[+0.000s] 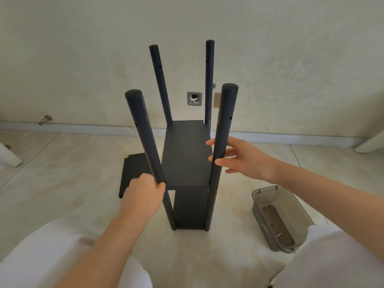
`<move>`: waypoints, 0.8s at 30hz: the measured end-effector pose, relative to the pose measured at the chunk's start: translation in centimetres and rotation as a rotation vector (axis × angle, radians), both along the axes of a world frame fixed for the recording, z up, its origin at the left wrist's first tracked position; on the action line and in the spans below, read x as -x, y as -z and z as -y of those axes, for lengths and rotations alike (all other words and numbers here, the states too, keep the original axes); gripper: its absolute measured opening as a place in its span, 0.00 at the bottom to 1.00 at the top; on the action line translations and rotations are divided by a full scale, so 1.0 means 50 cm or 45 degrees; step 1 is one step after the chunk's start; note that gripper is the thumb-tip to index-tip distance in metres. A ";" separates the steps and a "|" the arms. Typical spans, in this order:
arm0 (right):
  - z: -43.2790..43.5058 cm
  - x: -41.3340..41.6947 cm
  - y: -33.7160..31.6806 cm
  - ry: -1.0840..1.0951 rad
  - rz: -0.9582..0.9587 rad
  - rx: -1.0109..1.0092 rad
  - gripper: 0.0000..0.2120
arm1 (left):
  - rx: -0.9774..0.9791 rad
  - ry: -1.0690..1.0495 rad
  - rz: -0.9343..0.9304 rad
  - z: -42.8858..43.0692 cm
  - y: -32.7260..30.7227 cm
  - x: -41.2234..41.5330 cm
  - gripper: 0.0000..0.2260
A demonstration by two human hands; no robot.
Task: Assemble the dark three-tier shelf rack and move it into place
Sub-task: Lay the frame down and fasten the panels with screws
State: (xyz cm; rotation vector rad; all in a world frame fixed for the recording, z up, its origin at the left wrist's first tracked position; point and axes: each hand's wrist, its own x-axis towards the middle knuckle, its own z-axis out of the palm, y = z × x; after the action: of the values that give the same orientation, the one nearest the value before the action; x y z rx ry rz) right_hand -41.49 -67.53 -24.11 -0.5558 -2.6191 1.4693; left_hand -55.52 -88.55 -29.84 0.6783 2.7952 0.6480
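Observation:
The dark shelf rack [185, 156] stands upright on the floor in front of me, with two shelf boards fitted between its round posts. The posts rise bare above the upper board. My left hand [143, 194] grips the near left post [145, 138] at the level of the upper board. My right hand [243, 156] is beside the near right post [223, 134], fingers straight and reaching past it, touching it lightly. A loose dark shelf board [133, 173] lies flat on the floor behind my left hand, partly hidden.
A clear grey plastic tray [280, 217] with small hardware sits on the floor at the right. The wall is close behind the rack, with an open wall box [194, 98] and a skirting board. White furniture legs [8, 156] stand at both far sides.

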 end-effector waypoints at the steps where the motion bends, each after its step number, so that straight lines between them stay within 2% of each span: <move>1: 0.000 0.000 0.000 -0.008 -0.007 -0.020 0.18 | 0.056 0.030 0.011 -0.002 0.008 -0.017 0.13; 3: 0.000 -0.001 0.001 -0.018 -0.011 -0.040 0.15 | 0.067 0.172 -0.062 -0.021 0.022 -0.052 0.11; 6: 0.000 -0.002 0.004 -0.016 -0.017 -0.041 0.13 | -0.054 0.457 -0.279 -0.064 0.042 -0.086 0.05; 9: 0.000 0.000 0.008 -0.006 -0.041 -0.053 0.12 | -0.020 0.748 -0.601 -0.098 0.076 -0.088 0.13; 11: 0.001 0.001 0.009 0.000 -0.051 -0.050 0.11 | 0.049 0.802 -0.633 -0.112 0.092 -0.086 0.15; 12: 0.001 0.002 0.010 -0.003 -0.052 -0.047 0.10 | 0.016 0.762 -0.577 -0.119 0.096 -0.089 0.14; 14: 0.000 0.003 0.011 -0.011 -0.048 -0.051 0.10 | -0.217 0.480 -0.329 -0.125 0.099 -0.105 0.07; 15: -0.001 0.003 0.012 -0.012 -0.047 -0.054 0.10 | -0.342 0.254 -0.125 -0.128 0.103 -0.115 0.08; 16: -0.001 0.003 0.013 -0.012 -0.047 -0.057 0.10 | -0.485 0.011 0.157 -0.128 0.109 -0.120 0.09; 18: -0.002 0.004 0.013 -0.018 -0.053 -0.058 0.09 | -0.810 -0.426 0.915 -0.129 0.119 -0.125 0.08; 19: -0.002 0.004 0.013 -0.021 -0.057 -0.058 0.09 | -0.932 -0.554 1.272 -0.132 0.121 -0.126 0.08; 20: -0.002 0.004 0.013 -0.023 -0.062 -0.057 0.09 | -1.007 -0.607 1.483 -0.136 0.124 -0.123 0.10; 21: -0.002 0.004 0.014 -0.023 -0.065 -0.056 0.09 | -1.048 -0.613 1.563 -0.141 0.128 -0.119 0.11; 24: 0.002 0.004 0.020 0.001 -0.094 -0.051 0.12 | -1.136 -0.600 1.568 -0.156 0.135 -0.110 0.09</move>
State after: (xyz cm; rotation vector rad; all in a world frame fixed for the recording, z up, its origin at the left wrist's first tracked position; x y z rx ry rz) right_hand -41.69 -67.64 -25.09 -0.4896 -2.5853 1.4060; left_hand -50.02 -80.76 -36.58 -0.3006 1.4029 1.6751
